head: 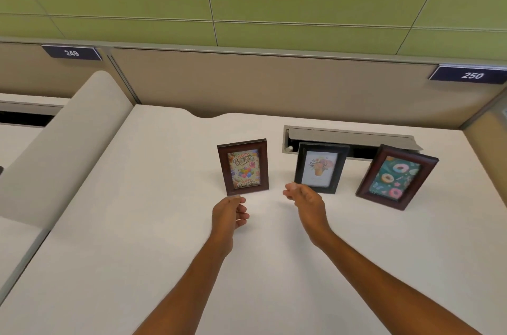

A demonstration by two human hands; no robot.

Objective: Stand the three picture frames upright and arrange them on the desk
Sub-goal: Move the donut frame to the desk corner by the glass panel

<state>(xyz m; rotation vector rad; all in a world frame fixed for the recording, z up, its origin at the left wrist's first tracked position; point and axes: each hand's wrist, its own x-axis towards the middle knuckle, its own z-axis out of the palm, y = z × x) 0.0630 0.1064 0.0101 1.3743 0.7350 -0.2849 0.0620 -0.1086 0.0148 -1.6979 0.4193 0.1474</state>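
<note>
Three picture frames stand upright in a row on the white desk [164, 225]. On the left is a brown frame with a birthday card [243, 167]. A black frame with a flower picture [320, 167] stands in the middle, and a dark red frame with doughnuts [397, 177] leans tilted on the right. My left hand [230, 212] hovers just below the birthday frame's bottom edge, fingers curled, holding nothing. My right hand [304, 196] sits between the birthday frame and the black frame, fingers loosely curled and empty.
An open grey cable tray [351, 137] is set into the desk behind the black and doughnut frames. A beige partition [274, 79] with number plates 249 and 250 closes the back. A rounded divider [68, 142] borders the left side.
</note>
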